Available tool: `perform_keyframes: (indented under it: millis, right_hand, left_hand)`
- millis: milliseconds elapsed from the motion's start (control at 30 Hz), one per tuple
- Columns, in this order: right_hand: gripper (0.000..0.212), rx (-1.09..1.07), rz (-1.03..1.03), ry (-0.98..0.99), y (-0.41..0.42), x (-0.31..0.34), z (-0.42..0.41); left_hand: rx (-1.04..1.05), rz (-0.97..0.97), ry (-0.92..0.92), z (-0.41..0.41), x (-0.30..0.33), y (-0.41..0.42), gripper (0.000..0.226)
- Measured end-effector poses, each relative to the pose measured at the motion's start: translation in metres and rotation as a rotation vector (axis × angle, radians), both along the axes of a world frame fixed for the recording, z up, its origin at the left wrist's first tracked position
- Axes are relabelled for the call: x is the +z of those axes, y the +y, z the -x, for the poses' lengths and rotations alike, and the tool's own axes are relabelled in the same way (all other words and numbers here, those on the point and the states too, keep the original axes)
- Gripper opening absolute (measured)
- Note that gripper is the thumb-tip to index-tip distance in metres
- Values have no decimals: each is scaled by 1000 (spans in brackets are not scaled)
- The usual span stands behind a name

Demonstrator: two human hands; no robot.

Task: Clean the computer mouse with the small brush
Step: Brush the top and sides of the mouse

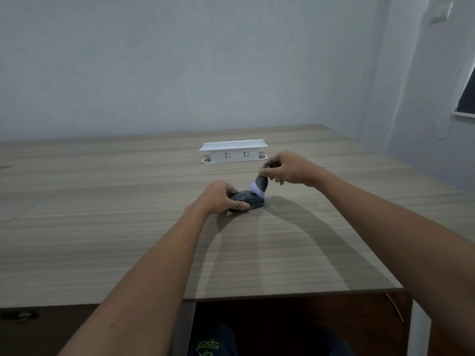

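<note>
We see both of our bare arms reaching forward over a pale wood-grain surface (128, 227); the computer mouse (248, 200), dark and rounded, lies flat on it near the middle, a little on the near side of a white socket box (233, 152) that stands raised from the surface close to the far wall.

Our left hand (218, 197) rests on the left part of the mouse; its grip is closed on the mouse, with the thumb along the near edge and the fingers curled over the far side, so that the mouse is pinned against the surface; the right part of the mouse shows bare beyond the fingertips.

Our right hand (288, 168) hangs above and to the right of the mouse, just in front of the socket box; its grip is closed around the dark handle of the small brush (259, 185), pinched between thumb and fingers near the top; the brush tilts down and to the left, and its pale bristles meet the top of the mouse at its far right end; the bristle tuft looks blurred, so we cannot tell its exact shape.

Soft shadows of both arms fall across the surface toward us; below the near edge we see dark clothing with green lettering (208, 346), and at the far right a dark window (469, 96) edge.
</note>
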State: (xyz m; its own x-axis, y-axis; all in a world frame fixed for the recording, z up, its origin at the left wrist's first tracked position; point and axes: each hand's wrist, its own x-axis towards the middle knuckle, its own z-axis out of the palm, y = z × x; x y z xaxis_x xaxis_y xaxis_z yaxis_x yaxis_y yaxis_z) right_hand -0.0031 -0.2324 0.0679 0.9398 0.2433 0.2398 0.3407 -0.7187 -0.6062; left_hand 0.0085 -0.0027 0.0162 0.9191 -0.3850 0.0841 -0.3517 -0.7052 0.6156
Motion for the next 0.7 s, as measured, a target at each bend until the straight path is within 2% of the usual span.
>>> perform_keyframes:
  millis: [67,167,333,467,600,700]
  right_hand:
    - [17,17,3,24,2,0,1]
    - [17,-67,236,-7,1,0,2]
    - [18,26,11,11,3,1,7]
    - [18,-64,230,-18,0,0,6]
    - [18,12,19,9,2,2,10]
    - [17,-11,190,-5,3,0,10]
  left_hand:
    - [3,-3,3,2,0,0,42]
    - [9,22,13,4,1,-2,43]
    - [20,18,10,6,1,-3,43]
    - [23,38,17,7,1,-4,42]
    - [27,28,13,7,1,-4,41]
    - [31,26,-1,8,1,-5,42]
